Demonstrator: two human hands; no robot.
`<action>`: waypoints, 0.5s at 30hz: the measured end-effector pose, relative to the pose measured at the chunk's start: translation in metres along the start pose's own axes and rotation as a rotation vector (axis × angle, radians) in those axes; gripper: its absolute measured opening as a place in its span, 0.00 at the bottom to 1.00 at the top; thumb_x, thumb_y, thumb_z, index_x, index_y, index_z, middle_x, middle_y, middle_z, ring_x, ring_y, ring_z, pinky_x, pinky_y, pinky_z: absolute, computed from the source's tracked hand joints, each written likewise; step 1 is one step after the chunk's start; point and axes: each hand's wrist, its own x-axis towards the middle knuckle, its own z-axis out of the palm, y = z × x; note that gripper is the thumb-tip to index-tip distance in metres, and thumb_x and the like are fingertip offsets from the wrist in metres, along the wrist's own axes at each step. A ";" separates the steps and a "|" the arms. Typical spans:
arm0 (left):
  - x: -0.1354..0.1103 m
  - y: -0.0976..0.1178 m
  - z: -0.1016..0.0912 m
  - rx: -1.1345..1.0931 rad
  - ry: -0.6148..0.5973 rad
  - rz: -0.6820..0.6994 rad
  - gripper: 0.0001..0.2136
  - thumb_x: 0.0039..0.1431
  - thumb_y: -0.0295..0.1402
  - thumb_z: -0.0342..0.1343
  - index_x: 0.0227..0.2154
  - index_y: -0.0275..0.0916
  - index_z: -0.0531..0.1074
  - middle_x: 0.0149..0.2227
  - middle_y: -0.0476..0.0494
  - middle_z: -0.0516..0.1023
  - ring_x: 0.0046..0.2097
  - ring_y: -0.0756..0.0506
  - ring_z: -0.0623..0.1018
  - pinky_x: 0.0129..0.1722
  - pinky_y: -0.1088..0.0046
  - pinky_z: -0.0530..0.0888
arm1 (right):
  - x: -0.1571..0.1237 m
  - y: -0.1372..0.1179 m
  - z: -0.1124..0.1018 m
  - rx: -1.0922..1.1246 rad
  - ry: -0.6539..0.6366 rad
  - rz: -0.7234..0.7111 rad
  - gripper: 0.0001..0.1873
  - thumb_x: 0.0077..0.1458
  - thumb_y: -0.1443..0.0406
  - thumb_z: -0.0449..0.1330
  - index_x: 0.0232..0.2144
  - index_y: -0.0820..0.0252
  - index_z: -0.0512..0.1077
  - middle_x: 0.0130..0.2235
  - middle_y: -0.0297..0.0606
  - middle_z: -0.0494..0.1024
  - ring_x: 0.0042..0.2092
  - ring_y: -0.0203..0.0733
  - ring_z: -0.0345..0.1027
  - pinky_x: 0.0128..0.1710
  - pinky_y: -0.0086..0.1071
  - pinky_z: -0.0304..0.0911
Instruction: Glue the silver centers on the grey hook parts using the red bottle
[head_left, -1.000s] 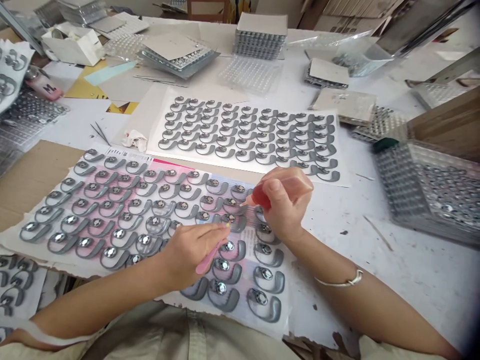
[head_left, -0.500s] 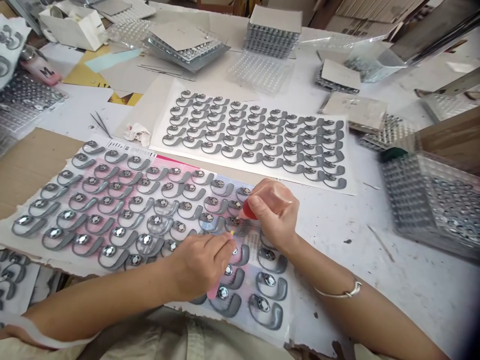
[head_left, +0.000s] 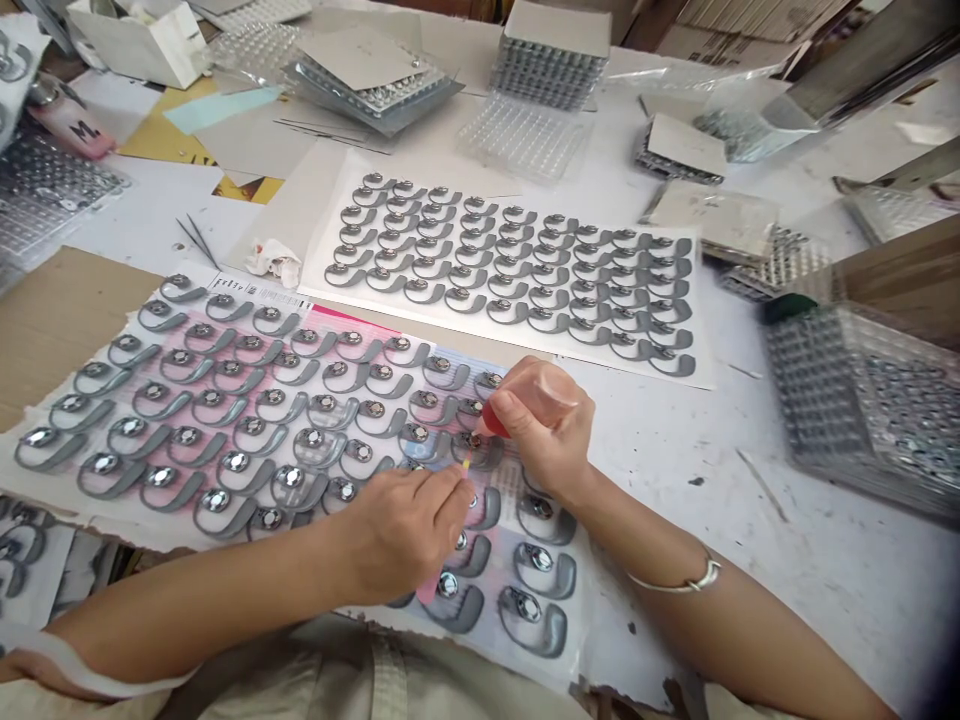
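Note:
A printed paper sheet (head_left: pixel 247 292) lies before me, covered with several grey curved pieces (head_left: pixel 105 466), each with a shiny stone. My right hand (head_left: pixel 546 425) is closed around a small red glue bottle (head_left: pixel 494 419), its nozzle pointing down-left at a grey piece near the sheet's right side. My left hand (head_left: pixel 409 530) is closed on a thin pink stick (head_left: pixel 429 587) whose yellow tip (head_left: pixel 466 464) sits just below the nozzle. A bracelet (head_left: pixel 679 580) rings my right wrist.
A second white sheet (head_left: pixel 315 235) full of grey pieces lies further back. Clear blister trays (head_left: pixel 862 400) of stones stand at the right, with more stacks (head_left: pixel 547 60) at the back. Tweezers (head_left: pixel 193 240) and a crumpled tissue (head_left: pixel 274 262) lie left of the far sheet. A white box (head_left: pixel 135 40) sits far left.
Both hands have come closer together over the same grey piece. My right hand lowered the red bottle toward the sheet, and the stick's tip moved up to meet the nozzle.

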 end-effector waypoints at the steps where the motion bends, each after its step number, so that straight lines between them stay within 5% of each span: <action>1: -0.001 0.000 0.000 0.003 -0.003 -0.003 0.13 0.65 0.24 0.41 0.41 0.27 0.71 0.40 0.29 0.79 0.38 0.45 0.80 0.34 0.71 0.80 | 0.000 0.000 0.000 -0.012 0.009 -0.006 0.17 0.55 0.58 0.62 0.19 0.59 0.68 0.21 0.33 0.70 0.24 0.35 0.64 0.26 0.32 0.62; 15: 0.004 -0.001 -0.005 -0.050 0.012 -0.009 0.12 0.64 0.23 0.41 0.39 0.25 0.71 0.37 0.31 0.79 0.37 0.44 0.81 0.34 0.71 0.81 | 0.000 0.003 0.000 -0.028 0.021 -0.017 0.17 0.55 0.57 0.62 0.20 0.59 0.68 0.21 0.34 0.70 0.24 0.36 0.64 0.26 0.33 0.61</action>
